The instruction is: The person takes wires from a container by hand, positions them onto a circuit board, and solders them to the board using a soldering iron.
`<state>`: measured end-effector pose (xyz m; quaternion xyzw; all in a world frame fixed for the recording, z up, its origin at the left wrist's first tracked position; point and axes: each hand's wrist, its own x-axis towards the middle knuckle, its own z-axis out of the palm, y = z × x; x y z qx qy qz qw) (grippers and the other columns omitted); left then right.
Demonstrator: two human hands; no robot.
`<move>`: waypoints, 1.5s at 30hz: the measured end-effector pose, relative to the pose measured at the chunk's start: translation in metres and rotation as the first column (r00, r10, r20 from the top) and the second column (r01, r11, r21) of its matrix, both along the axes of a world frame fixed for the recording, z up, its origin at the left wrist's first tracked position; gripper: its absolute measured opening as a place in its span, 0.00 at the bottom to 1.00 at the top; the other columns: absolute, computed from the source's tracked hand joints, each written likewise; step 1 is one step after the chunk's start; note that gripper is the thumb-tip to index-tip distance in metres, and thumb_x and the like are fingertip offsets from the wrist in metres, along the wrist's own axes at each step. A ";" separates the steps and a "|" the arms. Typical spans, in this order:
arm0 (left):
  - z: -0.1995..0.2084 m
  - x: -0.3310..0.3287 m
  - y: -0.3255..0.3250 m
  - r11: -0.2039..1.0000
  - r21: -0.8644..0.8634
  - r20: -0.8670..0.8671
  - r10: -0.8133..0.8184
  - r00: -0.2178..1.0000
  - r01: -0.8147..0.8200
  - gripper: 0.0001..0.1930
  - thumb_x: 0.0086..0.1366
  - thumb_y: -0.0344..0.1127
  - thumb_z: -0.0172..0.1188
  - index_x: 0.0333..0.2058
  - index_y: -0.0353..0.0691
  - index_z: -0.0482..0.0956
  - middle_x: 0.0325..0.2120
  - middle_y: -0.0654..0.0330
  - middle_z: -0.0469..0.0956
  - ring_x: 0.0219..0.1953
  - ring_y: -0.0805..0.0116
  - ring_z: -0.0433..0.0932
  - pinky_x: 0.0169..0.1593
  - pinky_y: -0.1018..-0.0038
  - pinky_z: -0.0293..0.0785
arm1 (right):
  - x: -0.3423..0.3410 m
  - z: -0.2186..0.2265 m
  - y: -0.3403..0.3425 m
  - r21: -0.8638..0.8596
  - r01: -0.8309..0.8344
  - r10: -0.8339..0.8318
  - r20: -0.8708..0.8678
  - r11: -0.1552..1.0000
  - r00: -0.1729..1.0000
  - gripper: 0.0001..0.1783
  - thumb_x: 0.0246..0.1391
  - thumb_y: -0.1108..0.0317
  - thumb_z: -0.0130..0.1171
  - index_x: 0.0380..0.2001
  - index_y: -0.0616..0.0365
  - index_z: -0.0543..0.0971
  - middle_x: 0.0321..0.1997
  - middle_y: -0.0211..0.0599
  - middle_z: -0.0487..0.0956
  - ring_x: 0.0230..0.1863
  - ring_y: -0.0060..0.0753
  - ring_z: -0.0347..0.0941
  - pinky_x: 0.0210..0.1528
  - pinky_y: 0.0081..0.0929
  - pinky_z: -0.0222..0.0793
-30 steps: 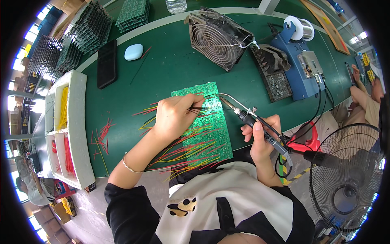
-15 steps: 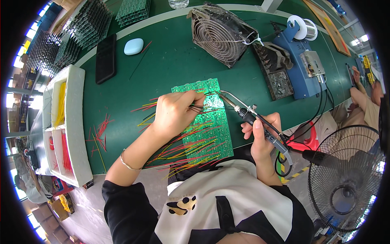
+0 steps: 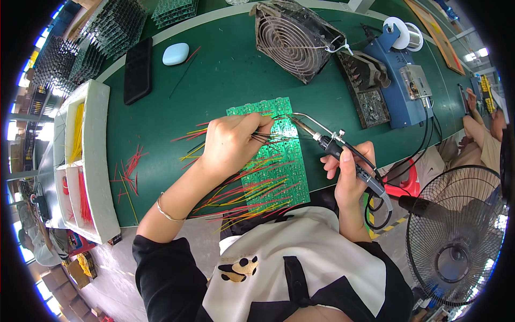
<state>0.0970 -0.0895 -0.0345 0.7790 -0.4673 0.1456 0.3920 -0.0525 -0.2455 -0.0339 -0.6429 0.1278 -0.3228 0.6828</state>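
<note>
My left hand (image 3: 232, 140) is closed over the upper left of a green circuit board panel (image 3: 296, 185), fingertips pinching thin wires. Black wires (image 3: 261, 138) show at these fingers, though exactly which ones are gripped is partly hidden. In my right hand (image 3: 352, 174) is a soldering iron (image 3: 333, 147), gripped by its dark handle and slanting toward the board's upper right edge. A curved metal solder-feed tube (image 3: 314, 120) is fixed along the iron, its end close to the iron's tip near my left fingertips. Red and yellow wires (image 3: 248, 197) stick out across the board's lower rows.
A white foam tray (image 3: 102, 161) with yellow and red wires stands left, beside loose red wires (image 3: 130, 170). Beyond are a phone (image 3: 138, 71), a light-blue case (image 3: 176, 53) and a square fan (image 3: 292, 40). A blue solder feeder (image 3: 399, 88) stands right; its cables reach the iron.
The whole view has shifted slightly. My right hand and the iron have moved a little to the right relative to the board; my left hand keeps its pinch at the same spot.
</note>
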 end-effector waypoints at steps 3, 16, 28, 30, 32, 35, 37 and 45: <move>0.000 0.000 0.000 1.000 -0.010 -0.001 -0.006 1.000 0.006 0.07 0.49 0.29 0.61 0.19 0.40 0.70 0.12 0.60 0.72 0.14 0.64 0.71 0.17 0.72 0.66 | -0.001 0.000 -0.001 -0.007 -0.007 0.007 0.006 1.000 1.000 0.11 0.55 0.67 0.50 0.27 0.62 0.61 0.16 0.38 0.71 0.13 0.17 0.63 0.26 0.23 0.73; 0.001 0.001 0.002 1.000 0.021 -0.002 -0.015 1.000 0.015 0.05 0.48 0.28 0.64 0.22 0.38 0.75 0.12 0.59 0.72 0.13 0.67 0.72 0.19 0.77 0.67 | 0.001 0.003 -0.002 0.020 0.018 -0.018 -0.022 1.000 1.000 0.11 0.55 0.67 0.48 0.27 0.61 0.60 0.15 0.39 0.70 0.12 0.18 0.63 0.25 0.25 0.73; 0.005 0.000 0.003 0.999 0.032 0.006 -0.024 1.000 0.024 0.05 0.48 0.28 0.63 0.23 0.38 0.75 0.13 0.60 0.72 0.14 0.66 0.72 0.18 0.75 0.67 | 0.003 0.003 -0.005 0.064 0.064 -0.064 -0.005 0.996 0.998 0.13 0.56 0.64 0.48 0.26 0.60 0.60 0.13 0.39 0.69 0.10 0.20 0.61 0.23 0.25 0.72; 0.014 -0.002 0.004 0.993 0.112 -0.048 -0.036 0.998 0.041 0.06 0.47 0.24 0.59 0.26 0.38 0.73 0.15 0.60 0.72 0.16 0.65 0.72 0.20 0.73 0.67 | 0.002 0.001 -0.007 0.090 0.072 -0.074 0.026 0.993 0.997 0.13 0.56 0.64 0.47 0.26 0.59 0.59 0.13 0.40 0.69 0.10 0.20 0.60 0.23 0.25 0.72; 0.014 -0.002 0.006 0.991 0.126 -0.018 -0.032 0.999 0.034 0.07 0.46 0.22 0.56 0.27 0.37 0.73 0.17 0.60 0.72 0.18 0.64 0.72 0.22 0.71 0.68 | 0.002 0.004 -0.006 0.089 0.102 -0.104 0.017 0.991 0.994 0.12 0.56 0.64 0.46 0.25 0.58 0.59 0.13 0.38 0.68 0.10 0.19 0.59 0.24 0.25 0.72; 0.024 0.000 0.012 0.983 0.186 0.036 -0.003 0.999 -0.004 0.09 0.45 0.19 0.51 0.28 0.36 0.71 0.21 0.58 0.72 0.23 0.60 0.72 0.26 0.69 0.68 | 0.002 0.005 -0.006 0.116 0.125 -0.129 0.022 0.985 0.991 0.11 0.56 0.64 0.45 0.24 0.57 0.60 0.12 0.35 0.67 0.10 0.18 0.58 0.25 0.24 0.72; 0.033 0.002 0.015 0.973 0.227 0.064 0.017 0.998 -0.031 0.10 0.45 0.18 0.49 0.28 0.35 0.71 0.22 0.58 0.72 0.25 0.59 0.72 0.28 0.67 0.68 | 0.000 0.006 -0.007 0.140 0.123 -0.129 0.039 0.982 0.991 0.11 0.56 0.64 0.45 0.24 0.57 0.60 0.12 0.35 0.66 0.10 0.18 0.57 0.25 0.24 0.72; 0.059 -0.016 0.017 0.980 0.192 -0.308 0.010 0.951 0.051 0.09 0.55 0.29 0.53 0.33 0.33 0.64 0.18 0.51 0.70 0.16 0.53 0.68 0.24 0.67 0.65 | -0.009 0.010 -0.011 0.151 0.124 -0.128 0.019 0.981 0.992 0.11 0.56 0.64 0.45 0.25 0.56 0.60 0.12 0.34 0.66 0.10 0.18 0.57 0.26 0.24 0.71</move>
